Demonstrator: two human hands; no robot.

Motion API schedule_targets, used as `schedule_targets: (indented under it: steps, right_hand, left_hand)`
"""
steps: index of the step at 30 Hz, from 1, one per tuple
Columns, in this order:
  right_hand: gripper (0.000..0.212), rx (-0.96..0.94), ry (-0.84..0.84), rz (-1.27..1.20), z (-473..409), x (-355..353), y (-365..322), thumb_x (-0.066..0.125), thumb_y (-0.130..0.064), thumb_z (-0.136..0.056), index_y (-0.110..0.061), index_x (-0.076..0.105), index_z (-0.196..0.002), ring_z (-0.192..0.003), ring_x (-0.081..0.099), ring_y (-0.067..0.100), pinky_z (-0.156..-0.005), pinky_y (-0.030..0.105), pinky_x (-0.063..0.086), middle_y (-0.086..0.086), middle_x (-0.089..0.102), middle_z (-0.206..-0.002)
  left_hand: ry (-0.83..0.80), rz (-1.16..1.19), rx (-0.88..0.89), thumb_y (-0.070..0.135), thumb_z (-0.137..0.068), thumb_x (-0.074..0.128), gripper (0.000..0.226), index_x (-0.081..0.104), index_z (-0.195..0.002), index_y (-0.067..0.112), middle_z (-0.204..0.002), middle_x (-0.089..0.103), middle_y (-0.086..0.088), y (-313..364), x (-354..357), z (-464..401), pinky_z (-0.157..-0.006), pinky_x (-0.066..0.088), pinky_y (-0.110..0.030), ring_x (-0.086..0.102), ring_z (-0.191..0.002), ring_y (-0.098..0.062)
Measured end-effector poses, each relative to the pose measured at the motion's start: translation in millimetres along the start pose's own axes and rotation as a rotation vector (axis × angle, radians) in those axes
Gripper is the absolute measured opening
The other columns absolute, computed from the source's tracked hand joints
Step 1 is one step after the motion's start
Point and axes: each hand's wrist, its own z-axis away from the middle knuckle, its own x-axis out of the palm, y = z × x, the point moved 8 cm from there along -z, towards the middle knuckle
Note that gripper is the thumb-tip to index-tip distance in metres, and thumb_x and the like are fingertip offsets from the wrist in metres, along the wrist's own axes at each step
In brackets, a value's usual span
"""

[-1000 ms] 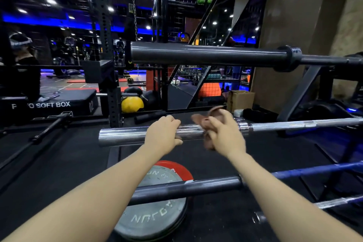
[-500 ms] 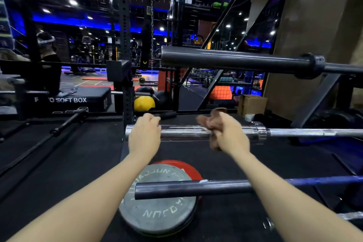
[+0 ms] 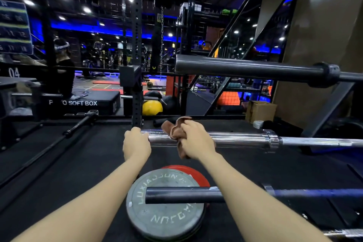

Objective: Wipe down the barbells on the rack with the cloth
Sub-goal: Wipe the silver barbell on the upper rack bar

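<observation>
Both hands have slid left along the chrome bar [image 3: 239, 137] since a second ago: the left hand [image 3: 136, 144] now grips the very end of the sleeve, fingers curled over the top, and the right hand [image 3: 197, 140] follows just beside it, fingers closed round the brown cloth [image 3: 172, 130] and pressing it onto the sleeve. Part of the cloth bunches above the knuckles and a tail hangs below the palm; how far it wraps under the bar is hidden by the hand.

This bar lies level, its long axis running left to right, free end at the left, shaft cut off by the right edge. A dark bar [image 3: 245, 68] above and a blue-shafted bar [image 3: 184, 194] below lie the same way, both also cut off at right. The lower bar's end overhangs a grey plate [image 3: 165, 220] on the floor, which half covers a red plate [image 3: 198, 175]. A further bar at bottom right is barely visible.
</observation>
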Motion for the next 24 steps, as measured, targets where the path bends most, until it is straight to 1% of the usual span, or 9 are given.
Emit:
schedule_targets:
  steps: [3, 6, 8, 11, 14, 15, 18, 20, 24]
  right_hand:
    - [0.036, 0.133, 0.062, -0.128, 8.4, -18.7, 35.5, 0.057, -0.019, -0.085, -0.018, 0.060, -0.121, -0.125, 0.041, 0.024, -0.100, 0.037, 0.041, 0.000, 0.037, -0.138]
    - [0.037, 0.408, 0.147, 0.062, 32.0, -41.0, 85.4, 0.055, -0.028, -0.088, -0.022, 0.056, -0.125, -0.123, 0.035, 0.028, -0.095, 0.036, 0.038, 0.006, 0.035, -0.135]
    - [0.042, 0.449, 0.141, 0.139, 36.1, -40.7, 91.0, 0.050, -0.029, -0.092, -0.019, 0.050, -0.133, -0.125, 0.034, 0.030, -0.097, 0.035, 0.035, 0.010, 0.035, -0.137]
    - [0.042, 0.350, 0.158, 0.121, 26.4, -25.6, 60.4, 0.047, -0.029, -0.093, -0.019, 0.049, -0.133, -0.124, 0.035, 0.029, -0.097, 0.033, 0.035, 0.010, 0.038, -0.137]
    - [0.044, 0.181, 0.144, 0.099, 12.6, -3.1, 10.8, 0.048, -0.030, -0.091, -0.019, 0.047, -0.133, -0.124, 0.035, 0.029, -0.098, 0.034, 0.033, 0.008, 0.038, -0.139]
    - [0.046, 0.130, 0.136, 0.102, 8.1, 4.4, -5.4, 0.049, -0.030, -0.090, -0.019, 0.046, -0.134, -0.124, 0.034, 0.029, -0.100, 0.034, 0.033, 0.008, 0.038, -0.139]
    - [0.053, 0.011, 0.100, 0.120, -3.3, 24.5, -48.3, 0.051, -0.029, -0.088, -0.021, 0.041, -0.139, -0.127, 0.033, 0.029, -0.104, 0.035, 0.030, 0.006, 0.033, -0.146]
    - [0.055, -0.067, 0.076, 0.102, -7.9, 35.6, -74.7, 0.053, -0.025, -0.087, -0.024, 0.040, -0.141, -0.131, 0.029, 0.028, -0.107, 0.036, 0.028, 0.005, 0.028, -0.152]
    - [0.059, -0.189, 0.085, 0.050, -7.2, 45.1, -98.3, 0.058, -0.017, -0.083, -0.029, 0.045, -0.139, -0.135, 0.028, 0.026, -0.108, 0.037, 0.031, 0.000, 0.029, -0.154]
  left_hand:
    - [0.020, 0.066, -0.024, 0.015, -0.098, 0.043, 0.028, 0.058, -0.122, 0.009, -0.124, 0.056, -0.012, -7.7, -4.8, -1.9, -0.074, 0.032, -0.030, 0.051, -0.109, -0.032]
    - [0.018, 0.089, -0.053, 0.015, -0.098, 0.044, 0.018, 0.062, -0.098, 0.017, -0.105, 0.059, -0.009, -11.6, -4.9, -1.5, -0.071, 0.032, -0.029, 0.051, -0.093, -0.031]
    - [0.016, 0.099, -0.082, 0.014, -0.097, 0.047, 0.020, 0.062, -0.085, 0.020, -0.097, 0.058, -0.009, -14.1, -5.0, -3.0, -0.072, 0.032, -0.028, 0.051, -0.089, -0.031]
    - [0.016, 0.152, -0.092, 0.011, -0.094, 0.051, 0.028, 0.053, -0.071, 0.025, -0.085, 0.052, -0.006, -19.6, -4.3, -8.2, -0.071, 0.032, -0.027, 0.045, -0.078, -0.027]
    - [-0.003, 0.225, -0.075, 0.012, -0.093, 0.052, 0.020, 0.070, -0.094, 0.022, -0.093, 0.063, -0.005, -24.8, -4.8, -12.8, -0.071, 0.037, -0.026, 0.052, -0.079, -0.024]
    - [-0.017, 0.232, -0.063, 0.012, -0.093, 0.053, 0.020, 0.070, -0.096, 0.021, -0.095, 0.064, -0.005, -25.3, -5.5, -14.0, -0.070, 0.037, -0.025, 0.050, -0.079, -0.022]
    - [-0.057, 0.262, -0.038, 0.010, -0.092, 0.054, 0.025, 0.064, -0.075, 0.026, -0.088, 0.061, -0.006, -28.7, -5.2, -18.9, -0.061, 0.036, -0.021, 0.047, -0.075, -0.019]
    - [-0.087, 0.304, -0.034, 0.011, -0.092, 0.055, 0.019, 0.071, -0.087, 0.019, -0.093, 0.068, -0.008, -31.4, -4.9, -21.8, -0.052, 0.035, -0.020, 0.050, -0.073, -0.019]
    - [-0.159, 0.414, -0.035, 0.004, -0.090, 0.051, 0.026, 0.070, -0.074, 0.013, -0.083, 0.070, -0.015, -39.8, 0.0, -26.2, -0.063, 0.041, -0.030, 0.052, -0.071, -0.021]
